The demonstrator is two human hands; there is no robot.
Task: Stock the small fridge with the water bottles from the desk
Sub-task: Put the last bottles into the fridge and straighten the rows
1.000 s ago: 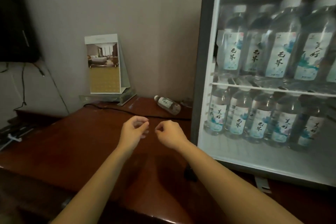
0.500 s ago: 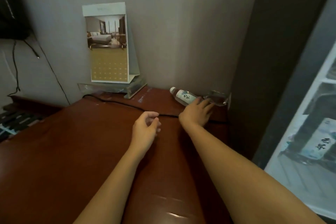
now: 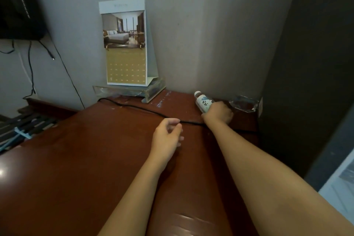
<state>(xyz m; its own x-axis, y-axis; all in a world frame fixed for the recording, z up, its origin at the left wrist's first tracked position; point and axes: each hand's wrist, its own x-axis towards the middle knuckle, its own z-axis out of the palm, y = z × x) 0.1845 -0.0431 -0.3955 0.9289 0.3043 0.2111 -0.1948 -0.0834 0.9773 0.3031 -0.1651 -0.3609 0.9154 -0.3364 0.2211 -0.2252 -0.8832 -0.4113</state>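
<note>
- Head view, containers: the small fridge (image 3: 310, 67) fills the 3 o'clock side as a dark outer wall. Only a pale sliver of its inside shows at 4 o'clock, too little to tell what it holds.
- A clear tray (image 3: 107, 90) sits at 12 o'clock against the wall with a standing calendar (image 3: 125, 44) on it. I cannot tell whether anything else is in the tray.
- A small clear holder (image 3: 242, 103) stands in the far corner, just beside the fridge wall. Its contents are unclear.
- The water bottle (image 3: 202, 102) lies on its side on the brown surface (image 3: 86, 155) at about 1 o'clock, with its white cap towards 10 o'clock and the clear holder close by.
- The right hand (image 3: 218, 114) has its fingers curled round the bottle's lower half, which it hides. The bottle is not lifted.
- The left hand (image 3: 166, 136) is over the surface near the middle, fingers loosely bent and holding nothing, just short of a black cable (image 3: 134, 105) that runs across the surface.
- Against half a second ago: the right fingers were then spread flat over the bottle and have since closed round it. The left hand has hardly moved.
- A second ago both hands were empty in front of the open fridge, whose two shelves showed rows of bottles.
</note>
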